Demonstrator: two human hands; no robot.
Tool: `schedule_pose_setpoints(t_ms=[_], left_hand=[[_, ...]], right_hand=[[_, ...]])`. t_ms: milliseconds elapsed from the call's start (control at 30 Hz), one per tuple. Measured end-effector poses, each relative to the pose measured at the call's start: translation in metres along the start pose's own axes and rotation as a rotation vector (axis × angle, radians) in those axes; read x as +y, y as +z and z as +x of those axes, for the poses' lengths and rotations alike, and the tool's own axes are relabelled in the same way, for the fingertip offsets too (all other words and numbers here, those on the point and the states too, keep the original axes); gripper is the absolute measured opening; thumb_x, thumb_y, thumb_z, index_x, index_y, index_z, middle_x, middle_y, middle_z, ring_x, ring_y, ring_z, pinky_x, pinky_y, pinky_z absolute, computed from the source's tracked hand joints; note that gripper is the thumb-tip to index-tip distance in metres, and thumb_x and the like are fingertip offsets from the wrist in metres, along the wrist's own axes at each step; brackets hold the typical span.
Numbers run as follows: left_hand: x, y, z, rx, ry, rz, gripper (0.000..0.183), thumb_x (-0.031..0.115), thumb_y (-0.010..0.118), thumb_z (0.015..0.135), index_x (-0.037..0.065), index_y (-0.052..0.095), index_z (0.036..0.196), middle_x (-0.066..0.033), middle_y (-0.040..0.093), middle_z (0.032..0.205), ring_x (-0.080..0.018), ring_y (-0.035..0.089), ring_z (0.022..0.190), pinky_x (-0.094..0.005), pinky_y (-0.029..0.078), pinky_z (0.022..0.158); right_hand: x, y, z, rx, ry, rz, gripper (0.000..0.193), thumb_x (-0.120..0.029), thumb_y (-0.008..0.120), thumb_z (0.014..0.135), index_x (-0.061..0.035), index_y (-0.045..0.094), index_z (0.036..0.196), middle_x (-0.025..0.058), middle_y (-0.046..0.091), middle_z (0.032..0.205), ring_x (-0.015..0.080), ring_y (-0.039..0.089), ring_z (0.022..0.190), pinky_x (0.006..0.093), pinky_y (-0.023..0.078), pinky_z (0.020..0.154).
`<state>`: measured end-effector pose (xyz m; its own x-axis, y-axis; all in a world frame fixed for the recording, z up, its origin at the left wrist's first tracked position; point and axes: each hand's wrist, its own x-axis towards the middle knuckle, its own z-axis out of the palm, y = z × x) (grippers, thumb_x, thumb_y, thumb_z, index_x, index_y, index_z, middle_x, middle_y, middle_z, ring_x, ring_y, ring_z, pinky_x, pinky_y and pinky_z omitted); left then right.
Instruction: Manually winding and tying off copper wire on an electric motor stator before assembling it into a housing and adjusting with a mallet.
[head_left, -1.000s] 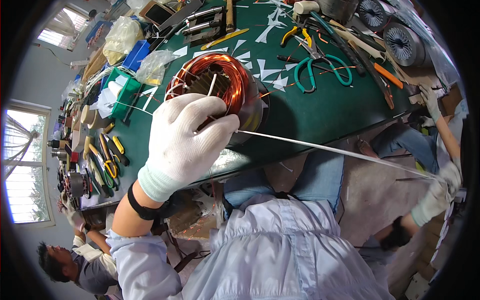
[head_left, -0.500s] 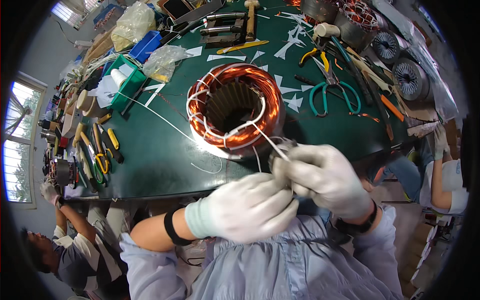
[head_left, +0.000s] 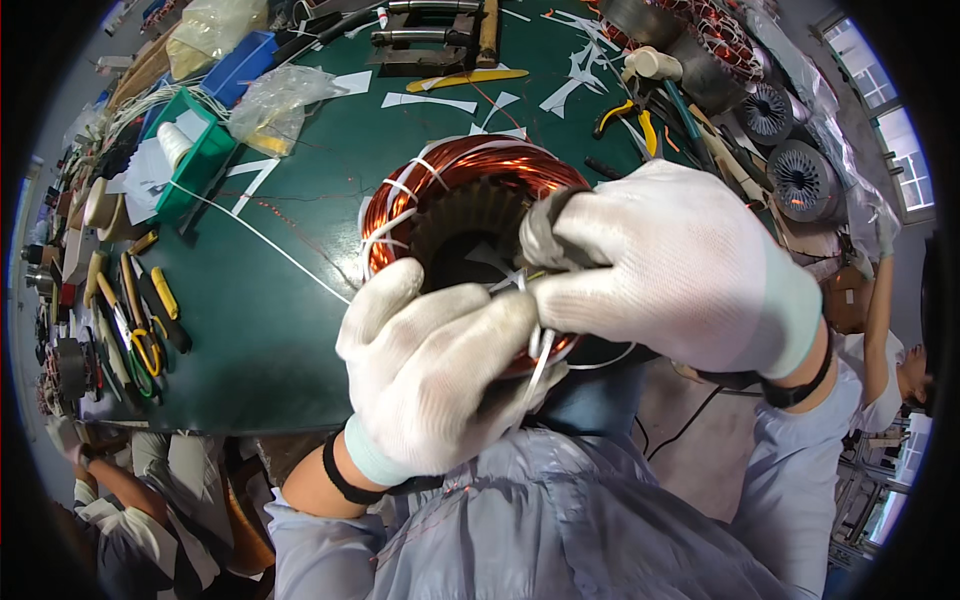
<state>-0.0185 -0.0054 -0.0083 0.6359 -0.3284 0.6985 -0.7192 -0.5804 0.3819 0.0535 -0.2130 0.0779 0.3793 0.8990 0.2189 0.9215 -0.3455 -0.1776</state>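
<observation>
A stator with orange copper windings (head_left: 480, 165), laced with white cord, stands on the green table close in front of me. My right hand (head_left: 670, 265), in a white knit glove with grey-stained fingertips, reaches over its near right rim. Its fingers are closed in a pinch on the white cord (head_left: 541, 362) at the near edge of the bore. Against the near left of the winding lies my gloved left hand (head_left: 430, 365), its fingers bent and its index fingertip and thumb closed around the cord. Both hands hide the near side of the winding.
Left are a green bin (head_left: 205, 160) with a cord spool (head_left: 174, 142), a plastic bag (head_left: 285, 105) and scissors (head_left: 145, 350). Yellow-handled pliers (head_left: 640, 125), a mallet (head_left: 655, 65) and metal cores (head_left: 805, 170) stand right. White paper offcuts (head_left: 430, 102) lie behind. Co-workers sit either side.
Both hands have moved up from in front of the stator onto its near rim. The pulled-out cord is now short between them. The view has shifted, and the stator looks tilted toward me.
</observation>
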Motion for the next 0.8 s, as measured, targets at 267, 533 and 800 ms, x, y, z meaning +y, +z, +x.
schedule_pose_setpoints(t_ms=[267,533,800], left_hand=[[-0.003,0.006,-0.007,0.041,-0.049,-0.005,0.048,0.030,0.092,0.062,0.007,0.070,0.098,-0.0044,0.070,0.094,-0.0225,0.064,0.090,-0.0423,0.041,0.094],[0.012,0.006,0.003,0.099,0.025,-0.010,0.034,0.012,0.083,0.064,0.010,0.072,0.095,-0.0013,0.069,0.093,-0.0208,0.063,0.086,-0.0453,0.041,0.099],[-0.001,0.006,-0.008,0.042,0.178,0.124,0.027,0.013,0.080,0.066,0.026,0.075,0.089,0.0025,0.069,0.093,-0.0174,0.060,0.081,-0.0453,0.039,0.103]], right_hand=[[-0.024,0.005,-0.034,0.191,0.130,0.480,0.010,-0.022,0.076,0.065,-0.0151,0.069,0.068,-0.0012,0.058,0.080,0.0174,0.056,0.062,0.0355,0.042,0.061],[-0.093,0.080,-0.060,0.706,0.328,1.570,0.021,-0.030,0.065,0.096,-0.0111,0.065,0.104,0.0084,0.064,0.098,0.0133,0.058,0.074,0.0310,0.047,0.070],[-0.098,0.113,-0.066,0.779,0.306,1.602,0.028,-0.031,0.064,0.100,-0.0031,0.062,0.096,0.0069,0.058,0.075,0.0125,0.052,0.057,0.0258,0.039,0.052]])
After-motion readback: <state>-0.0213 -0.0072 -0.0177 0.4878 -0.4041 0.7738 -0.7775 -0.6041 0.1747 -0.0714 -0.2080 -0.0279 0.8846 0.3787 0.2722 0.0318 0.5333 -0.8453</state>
